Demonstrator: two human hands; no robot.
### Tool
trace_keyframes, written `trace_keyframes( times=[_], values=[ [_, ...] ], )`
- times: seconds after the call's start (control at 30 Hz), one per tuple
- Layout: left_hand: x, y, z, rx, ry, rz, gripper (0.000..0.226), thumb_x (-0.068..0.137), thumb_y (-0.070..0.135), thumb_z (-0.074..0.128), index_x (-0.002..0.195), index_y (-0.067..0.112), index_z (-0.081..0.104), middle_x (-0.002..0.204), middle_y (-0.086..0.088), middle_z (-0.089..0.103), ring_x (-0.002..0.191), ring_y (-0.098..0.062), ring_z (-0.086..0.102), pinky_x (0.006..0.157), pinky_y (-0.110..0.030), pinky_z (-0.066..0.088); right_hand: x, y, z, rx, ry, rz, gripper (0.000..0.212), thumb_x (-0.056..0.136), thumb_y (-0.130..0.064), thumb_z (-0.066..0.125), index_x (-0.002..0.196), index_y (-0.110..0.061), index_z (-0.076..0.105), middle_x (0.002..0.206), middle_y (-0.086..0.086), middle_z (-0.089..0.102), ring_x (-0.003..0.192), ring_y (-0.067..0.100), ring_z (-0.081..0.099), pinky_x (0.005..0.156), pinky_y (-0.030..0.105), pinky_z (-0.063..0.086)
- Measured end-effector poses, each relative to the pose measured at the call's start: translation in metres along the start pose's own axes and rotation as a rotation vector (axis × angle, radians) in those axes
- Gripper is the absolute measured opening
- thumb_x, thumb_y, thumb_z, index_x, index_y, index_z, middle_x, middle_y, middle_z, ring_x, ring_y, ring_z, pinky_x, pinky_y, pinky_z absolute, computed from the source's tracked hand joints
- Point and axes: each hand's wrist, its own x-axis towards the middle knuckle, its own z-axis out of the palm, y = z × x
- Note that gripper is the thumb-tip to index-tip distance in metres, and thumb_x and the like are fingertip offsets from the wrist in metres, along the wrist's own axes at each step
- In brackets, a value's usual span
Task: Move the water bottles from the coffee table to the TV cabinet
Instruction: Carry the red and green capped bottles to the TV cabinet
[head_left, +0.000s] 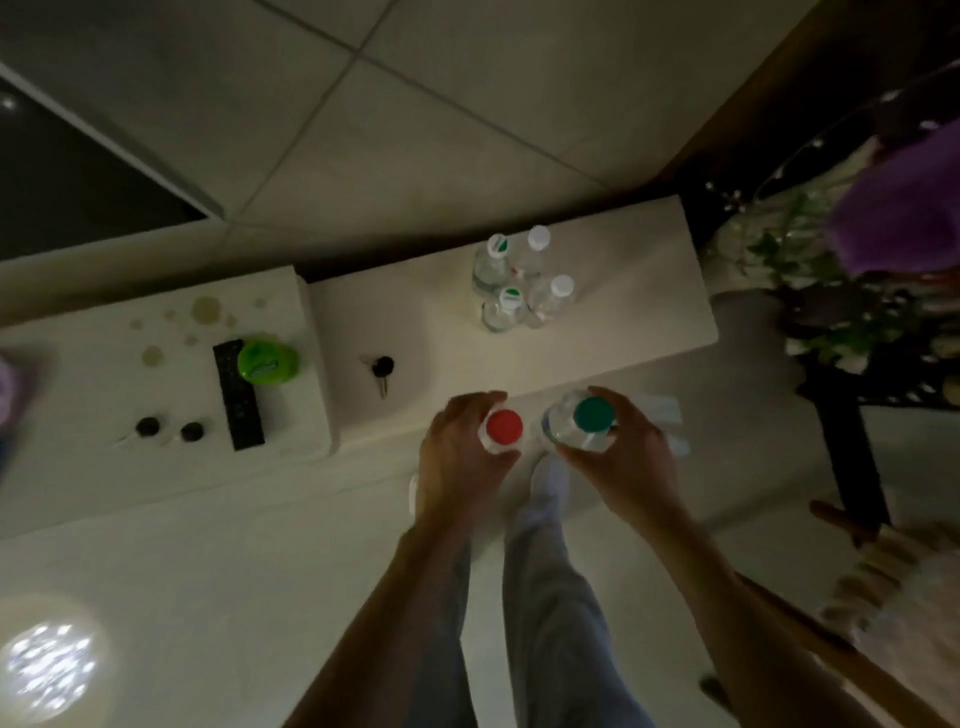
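Note:
My left hand (460, 447) grips a clear bottle with a red cap (504, 427) just below the cap. A second clear bottle with a green cap (592, 414) is held in my right hand (623, 452), fingers curled round its shoulder. Both bottles hang over the near edge of the white cabinet top (623, 260). Several clear water bottles (519, 283) with white and green-marked caps stand together further back on that top.
A key with a black fob (383, 370) lies left of my hands. On the lower white surface to the left are a black remote (236, 395), a green round lid (267, 361) and two small dark caps (169, 428). Plants and a dark stand fill the right side.

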Motion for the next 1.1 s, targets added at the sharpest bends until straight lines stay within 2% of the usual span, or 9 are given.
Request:
trace_keyframes(
  times=[0.13,0.2,0.27,0.37,0.43,0.53,0.6,0.97,1.1],
  values=[
    [0.043,-0.009,0.059,-0.065,0.067,-0.038,0.053,0.074,0.024,0.080,0.122,0.030,0.060,0.122,0.008,0.064,0.109,-0.005,0.060,0.089,-0.012,0.041,0.062,0.038,0.028,-0.019,0.037,-0.037,0.071,0.067,-0.041,0.085,0.129,-0.025,0.052,0.121,-0.007,0.066,0.110,0.007,0.060,0.094,0.032,0.053],
    [0.065,-0.010,0.086,-0.078,0.091,-0.044,0.056,0.073,0.023,0.081,0.124,0.027,0.059,0.125,0.007,0.063,0.112,-0.006,0.059,0.092,-0.013,0.041,0.089,0.055,0.039,-0.017,0.066,-0.070,0.074,0.066,-0.035,0.087,0.130,-0.023,0.052,0.123,-0.004,0.065,0.113,0.010,0.060,0.094,0.032,0.053],
    [0.084,-0.013,0.111,-0.091,0.113,-0.036,0.058,0.072,0.020,0.082,0.126,0.023,0.059,0.128,0.003,0.062,0.117,-0.010,0.058,0.099,-0.021,0.045,0.112,0.070,0.048,-0.009,0.087,-0.096,0.075,0.066,-0.032,0.087,0.131,-0.020,0.051,0.124,-0.003,0.064,0.114,0.010,0.060,0.093,0.022,0.050],
    [0.109,-0.025,0.141,-0.131,0.129,-0.008,0.059,0.070,0.018,0.083,0.125,0.021,0.060,0.128,0.002,0.063,0.117,-0.011,0.059,0.099,-0.020,0.045,0.140,0.093,0.063,0.012,0.109,-0.120,0.076,0.066,-0.033,0.086,0.132,-0.020,0.051,0.126,-0.006,0.062,0.115,0.005,0.057,0.090,0.004,0.038],
    [0.121,-0.035,0.157,-0.149,0.150,-0.006,0.060,0.068,0.017,0.084,0.124,0.018,0.061,0.126,0.000,0.064,0.115,-0.013,0.060,0.099,-0.022,0.046,0.151,0.105,0.074,0.027,0.118,-0.129,0.075,0.066,-0.032,0.086,0.132,-0.018,0.052,0.127,-0.006,0.062,0.115,0.003,0.055,0.091,0.004,0.038],
    [0.133,-0.045,0.174,-0.157,0.192,0.022,0.060,0.068,0.018,0.085,0.124,0.013,0.063,0.124,-0.006,0.066,0.113,-0.019,0.063,0.097,-0.037,0.053,0.163,0.116,0.086,0.015,0.157,-0.163,0.072,0.067,-0.032,0.085,0.130,-0.015,0.053,0.125,-0.004,0.063,0.111,-0.004,0.051,0.090,0.000,0.037],
    [0.136,-0.050,0.182,-0.164,0.223,0.055,0.060,0.068,0.019,0.084,0.124,0.012,0.062,0.124,-0.007,0.065,0.114,-0.021,0.063,0.093,-0.041,0.055,0.169,0.121,0.092,0.020,0.151,-0.155,0.072,0.068,-0.031,0.085,0.131,-0.016,0.052,0.127,-0.004,0.062,0.111,-0.004,0.050,0.089,-0.002,0.035],
    [0.136,-0.049,0.192,-0.130,0.265,0.077,0.061,0.070,0.020,0.084,0.125,0.011,0.058,0.125,-0.009,0.063,0.114,-0.024,0.062,0.095,-0.040,0.054,0.178,0.131,0.100,-0.004,0.135,-0.196,0.077,0.073,-0.029,0.082,0.138,-0.012,0.044,0.134,0.004,0.057,0.124,0.016,0.054,0.099,0.032,0.051],
    [0.138,-0.055,0.179,-0.041,0.114,0.078,0.077,0.069,0.022,0.085,0.137,0.013,0.048,0.132,-0.009,0.058,0.120,-0.024,0.057,0.099,-0.034,0.049,0.171,0.130,0.089,-0.018,0.062,-0.113,0.085,0.074,-0.031,0.081,0.145,-0.016,0.035,0.144,0.003,0.049,0.130,0.020,0.050,0.102,0.042,0.049]
  ],
)
